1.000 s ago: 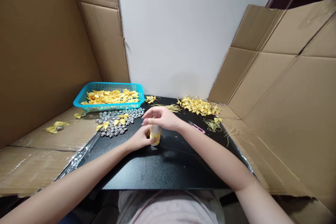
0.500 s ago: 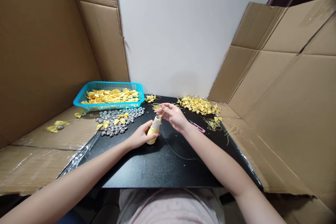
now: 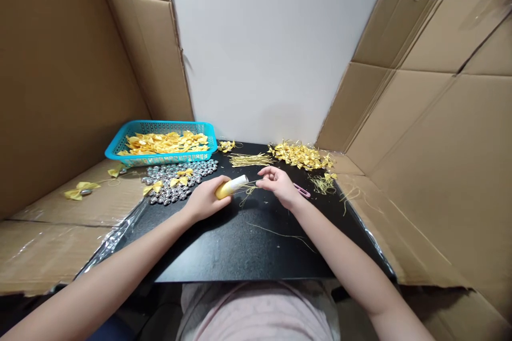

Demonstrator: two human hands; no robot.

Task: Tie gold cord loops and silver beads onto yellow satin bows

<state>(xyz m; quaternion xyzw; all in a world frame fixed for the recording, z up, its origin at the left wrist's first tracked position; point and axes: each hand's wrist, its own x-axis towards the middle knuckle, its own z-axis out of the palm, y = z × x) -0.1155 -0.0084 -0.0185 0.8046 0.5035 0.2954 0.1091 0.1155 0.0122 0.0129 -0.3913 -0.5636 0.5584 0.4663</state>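
My left hand (image 3: 208, 197) is wrapped round a white and yellow thread spool (image 3: 234, 187), which lies tilted with its white end to the right. My right hand (image 3: 277, 185) is just right of that end, pinching yellow thread (image 3: 251, 187) between thumb and fingertips. Loose loops of the thread hang beside the spool's end. A longer strand (image 3: 280, 233) lies on the black table below the hands. Pink-handled scissors (image 3: 302, 191) rest partly behind my right hand.
A blue basket (image 3: 116, 155) of yellow bows stands back left. Before it lie silver beads (image 3: 164, 177) with several bows. Cut cords (image 3: 251, 160) lie at the back, a bow pile (image 3: 300, 154) and thread scraps (image 3: 323, 184) to their right. Cardboard walls (image 3: 432, 117) flank the table (image 3: 200, 256).
The spool has gone from nearly upright to tilted sideways. My right hand has moved right and down, off the spool's top, drawing thread. The strand on the table has shifted.
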